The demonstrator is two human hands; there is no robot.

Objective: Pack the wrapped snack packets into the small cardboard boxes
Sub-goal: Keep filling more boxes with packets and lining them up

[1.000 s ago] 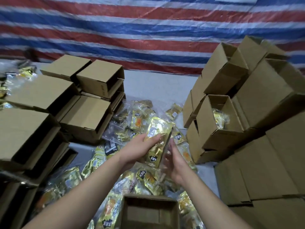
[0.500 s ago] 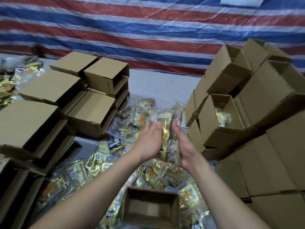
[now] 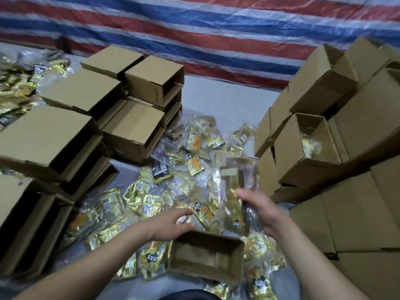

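Head view: right hand [image 3: 263, 211] grips a blurred stack of packets [image 3: 234, 191] upright above the open box [image 3: 207, 255], left hand [image 3: 173, 224] with relaxed fingers touches the box's far rim, loose packets [image 3: 149, 200] around

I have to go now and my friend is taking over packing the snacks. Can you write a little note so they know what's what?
Right hand: holds a blurred bunch of snack packets upright above the pile.
Left hand: reaches down at the far rim of the open box; I cannot tell if it grips anything.
That box looks empty. Loose packets lie on the table around it.
Done: one box on the right stack already shows a packet inside.
Left: put the held bunch into the open box, then fill more boxes.
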